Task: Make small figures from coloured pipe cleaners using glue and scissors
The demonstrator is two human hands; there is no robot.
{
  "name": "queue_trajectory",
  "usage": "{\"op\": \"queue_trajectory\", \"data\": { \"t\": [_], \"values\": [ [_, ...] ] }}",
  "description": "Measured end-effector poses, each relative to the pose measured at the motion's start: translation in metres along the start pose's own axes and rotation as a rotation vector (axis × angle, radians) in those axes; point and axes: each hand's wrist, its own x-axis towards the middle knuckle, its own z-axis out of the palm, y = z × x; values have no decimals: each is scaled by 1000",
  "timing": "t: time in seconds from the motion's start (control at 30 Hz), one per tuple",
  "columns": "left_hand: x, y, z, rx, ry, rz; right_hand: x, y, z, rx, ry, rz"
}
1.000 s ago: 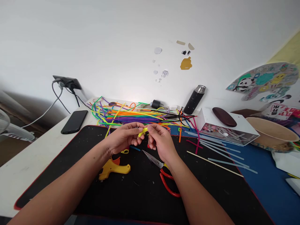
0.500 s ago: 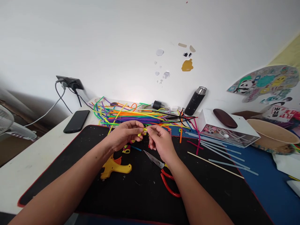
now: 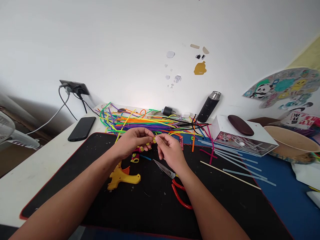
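Between both hands is a small piece of yellow pipe cleaner (image 3: 154, 140), pinched at the fingertips over the black mat. My left hand (image 3: 133, 142) closes thumb and forefinger on its left side. My right hand (image 3: 171, 150) grips the other side the same way. Fingers cover most of the piece. Small pink and yellow coiled pieces (image 3: 135, 158) lie below my left hand, partly hidden. A yellow glue gun (image 3: 125, 177) rests under my left wrist. Scissors with red handles (image 3: 172, 178) lie open beside my right forearm.
Many coloured pipe cleaners (image 3: 145, 124) are heaped along the wall. A black flask (image 3: 209, 107), a white box (image 3: 243, 135) and clear glue sticks (image 3: 240, 160) stand or lie to the right, with a wooden stick (image 3: 230, 175). At left is a phone (image 3: 81, 129).
The yellow piece has turned between the fingertips and less of it shows. Both hands stay nearly in place; the view has shifted slightly.
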Motion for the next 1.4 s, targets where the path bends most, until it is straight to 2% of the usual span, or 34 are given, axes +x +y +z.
{"op": "queue_trajectory", "data": {
  "t": [0.23,0.4,0.57,0.7,1.0,1.2,1.4],
  "values": [
    [0,-1,1,-10,-7,22,-1,4,1,-130,1,-49],
    [-1,3,2,17,1,63,0,2,-1,-91,28,-10],
    [-5,11,0,224,81,167,2,2,-3,-7,49,27],
    [-9,8,2,402,96,202,2,1,-4,26,62,34],
    [-8,0,8,865,198,461,2,3,-4,24,72,16],
    [-6,-7,8,987,216,566,1,1,-2,-5,74,9],
    [-7,-11,12,1090,258,595,-1,2,2,-19,76,-9]
  ]
}}
